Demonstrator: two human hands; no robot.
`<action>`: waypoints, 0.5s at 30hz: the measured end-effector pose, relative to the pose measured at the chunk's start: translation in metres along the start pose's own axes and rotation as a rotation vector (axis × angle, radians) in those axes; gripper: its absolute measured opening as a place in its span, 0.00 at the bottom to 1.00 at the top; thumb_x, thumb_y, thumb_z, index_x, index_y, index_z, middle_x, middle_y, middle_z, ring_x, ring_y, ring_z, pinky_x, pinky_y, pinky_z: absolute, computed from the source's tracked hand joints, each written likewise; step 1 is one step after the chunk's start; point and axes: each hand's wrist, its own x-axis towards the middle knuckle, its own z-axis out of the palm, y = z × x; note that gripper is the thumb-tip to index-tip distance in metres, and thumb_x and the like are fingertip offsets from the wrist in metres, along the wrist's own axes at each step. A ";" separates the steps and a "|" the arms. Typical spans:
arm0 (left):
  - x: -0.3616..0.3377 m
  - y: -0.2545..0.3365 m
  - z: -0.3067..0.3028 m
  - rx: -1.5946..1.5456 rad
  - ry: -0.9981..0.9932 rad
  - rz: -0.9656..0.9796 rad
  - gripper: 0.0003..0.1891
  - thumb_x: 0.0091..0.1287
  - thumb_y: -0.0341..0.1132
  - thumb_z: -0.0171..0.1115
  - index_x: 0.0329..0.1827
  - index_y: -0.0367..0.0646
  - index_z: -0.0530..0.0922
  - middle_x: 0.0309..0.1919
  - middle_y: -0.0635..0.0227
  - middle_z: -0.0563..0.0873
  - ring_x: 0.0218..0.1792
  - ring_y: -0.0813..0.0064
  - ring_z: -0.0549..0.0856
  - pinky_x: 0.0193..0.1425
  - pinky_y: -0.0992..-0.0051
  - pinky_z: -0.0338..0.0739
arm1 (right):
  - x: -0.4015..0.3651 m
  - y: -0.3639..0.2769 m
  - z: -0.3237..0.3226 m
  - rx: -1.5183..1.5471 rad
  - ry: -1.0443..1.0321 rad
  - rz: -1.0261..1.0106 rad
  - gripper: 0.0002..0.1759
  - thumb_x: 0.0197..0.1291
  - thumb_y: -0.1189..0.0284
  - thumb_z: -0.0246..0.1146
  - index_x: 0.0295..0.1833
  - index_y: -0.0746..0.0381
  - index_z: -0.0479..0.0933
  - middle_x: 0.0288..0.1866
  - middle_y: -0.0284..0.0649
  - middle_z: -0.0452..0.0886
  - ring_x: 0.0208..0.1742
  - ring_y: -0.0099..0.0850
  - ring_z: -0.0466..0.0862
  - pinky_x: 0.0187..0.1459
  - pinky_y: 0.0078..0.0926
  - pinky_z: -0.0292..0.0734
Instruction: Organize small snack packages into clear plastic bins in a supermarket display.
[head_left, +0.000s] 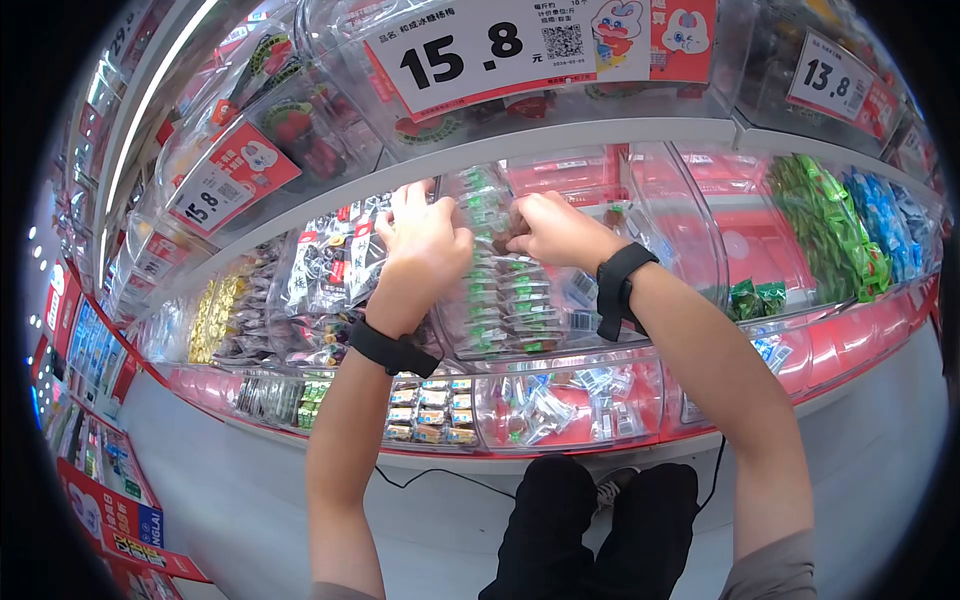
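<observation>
My left hand [425,235] reaches into the display bin over the left side of a column of small clear-and-green snack packets [490,300]. Its fingers point forward and are slightly apart, with the thumb toward the column; the fingertips are partly hidden at the back. My right hand [568,230] is on the other side of the same column. Thumb and fingers close on a small snack packet [503,238] near the column's far end. Rows of these packets lie neatly stacked between and below my hands. Black, white and red bags [330,250] fill the space to the left.
Clear dividers [700,215] separate the bins. A shelf edge [560,135] with a 15.8 price sign [480,55] runs above my hands. Green bags [825,225] and blue bags [885,225] stand at the right. A lower bin row holds small wrapped snacks [432,410].
</observation>
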 end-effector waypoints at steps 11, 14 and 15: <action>-0.001 0.003 -0.009 -0.018 -0.087 -0.013 0.11 0.54 0.39 0.61 0.35 0.44 0.80 0.63 0.47 0.69 0.70 0.53 0.61 0.70 0.48 0.46 | 0.002 -0.002 0.001 0.023 0.001 -0.027 0.11 0.52 0.73 0.68 0.37 0.71 0.80 0.33 0.53 0.84 0.36 0.45 0.85 0.39 0.35 0.78; -0.001 0.000 -0.005 -0.039 -0.064 -0.012 0.10 0.53 0.39 0.62 0.33 0.43 0.79 0.61 0.47 0.69 0.69 0.52 0.61 0.69 0.48 0.47 | -0.001 -0.010 -0.002 -0.013 0.003 -0.029 0.11 0.53 0.71 0.67 0.36 0.70 0.80 0.32 0.54 0.83 0.36 0.47 0.84 0.38 0.37 0.78; -0.001 0.000 -0.004 -0.045 -0.054 -0.011 0.10 0.53 0.39 0.62 0.33 0.43 0.79 0.61 0.47 0.69 0.69 0.52 0.61 0.69 0.48 0.47 | -0.001 -0.009 0.002 -0.066 0.016 -0.064 0.11 0.54 0.71 0.67 0.36 0.70 0.80 0.32 0.54 0.83 0.36 0.47 0.84 0.38 0.37 0.78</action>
